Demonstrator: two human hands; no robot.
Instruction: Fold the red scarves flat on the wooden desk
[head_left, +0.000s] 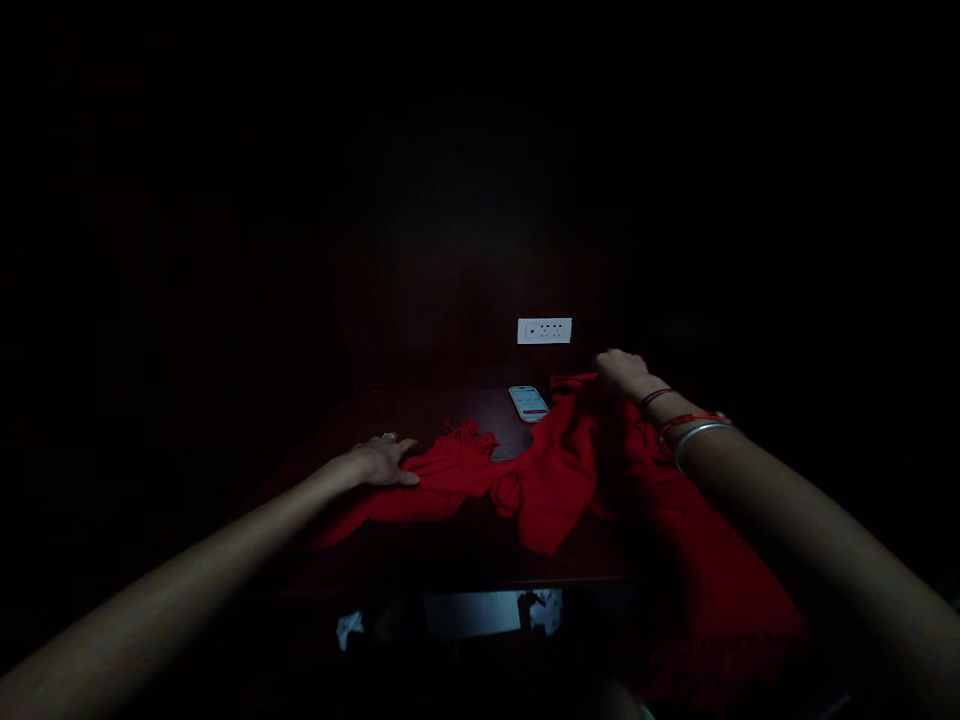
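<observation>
A red fringed scarf lies crumpled across a dark table, and its right part hangs over the front edge. My left hand rests on the scarf's left end with fingers spread, a ring on one finger. At the right, my right hand is closed on the scarf's far edge and seems to hold it slightly up. Bracelets circle my right wrist. Some fringe shows just right of my left hand. The fingertips of my right hand are turned away from view.
A lit phone lies at the table's back, close to the scarf. Behind it, a white socket panel is set in the dark wall. Below the table's front edge are a pale flat object and crumpled whitish pieces. The surroundings are very dark.
</observation>
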